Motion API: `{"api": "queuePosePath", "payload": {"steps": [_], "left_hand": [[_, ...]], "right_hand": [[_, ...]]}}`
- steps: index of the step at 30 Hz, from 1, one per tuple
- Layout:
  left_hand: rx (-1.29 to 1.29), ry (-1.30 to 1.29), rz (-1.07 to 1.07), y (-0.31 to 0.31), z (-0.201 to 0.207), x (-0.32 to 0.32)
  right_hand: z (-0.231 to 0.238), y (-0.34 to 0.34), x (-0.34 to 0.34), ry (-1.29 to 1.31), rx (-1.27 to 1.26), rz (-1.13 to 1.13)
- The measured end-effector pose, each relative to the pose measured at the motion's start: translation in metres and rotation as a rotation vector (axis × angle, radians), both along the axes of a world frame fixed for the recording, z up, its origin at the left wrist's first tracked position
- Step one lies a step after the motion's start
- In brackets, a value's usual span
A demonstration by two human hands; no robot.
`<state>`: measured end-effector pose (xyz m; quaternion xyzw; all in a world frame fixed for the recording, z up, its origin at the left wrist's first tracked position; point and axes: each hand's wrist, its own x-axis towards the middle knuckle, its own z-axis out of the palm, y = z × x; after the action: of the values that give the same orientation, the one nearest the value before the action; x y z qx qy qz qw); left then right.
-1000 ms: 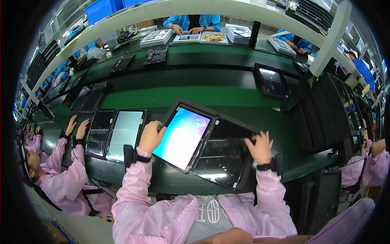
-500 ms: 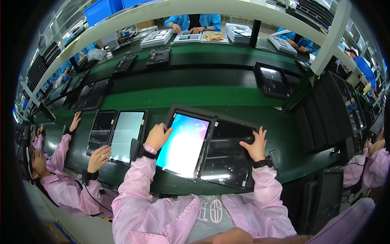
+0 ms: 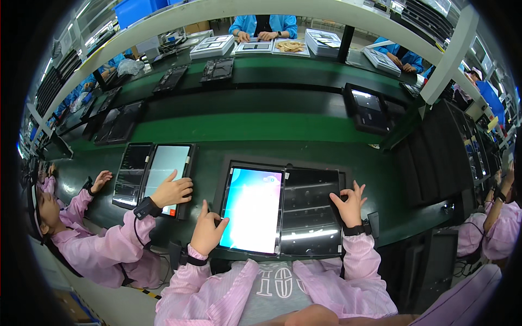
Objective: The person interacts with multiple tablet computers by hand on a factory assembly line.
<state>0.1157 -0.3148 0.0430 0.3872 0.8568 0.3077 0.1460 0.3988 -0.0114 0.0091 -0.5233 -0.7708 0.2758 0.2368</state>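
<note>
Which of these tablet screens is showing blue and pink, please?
The lit tablet screen beside the person's left hand; the co-worker's tablet screen, farther left, is mostly pale.

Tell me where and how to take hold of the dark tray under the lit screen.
The dark tray is probably best gripped by its left rim and right rim, one hand coming from each side: it lies flat and wide, and the lit screen and dark panel cover most of its middle.
</note>
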Motion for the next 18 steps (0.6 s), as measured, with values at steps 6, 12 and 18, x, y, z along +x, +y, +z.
{"api": "queuePosePath", "payload": {"steps": [6, 12, 18], "left_hand": [[-0.189, 0.023, -0.021, 0.018, 0.0, -0.004], [0.035, -0.168, 0.017, 0.026, -0.047, -0.033], [0.427, -0.096, 0.018, 0.031, -0.022, -0.022]], "right_hand": [[0.005, -0.011, 0.002, 0.809, -0.427, 0.271], [-0.019, -0.002, 0.015, 1.045, -0.837, 0.18], [0.007, -0.002, 0.024, 1.214, -0.571, 0.214]]}}
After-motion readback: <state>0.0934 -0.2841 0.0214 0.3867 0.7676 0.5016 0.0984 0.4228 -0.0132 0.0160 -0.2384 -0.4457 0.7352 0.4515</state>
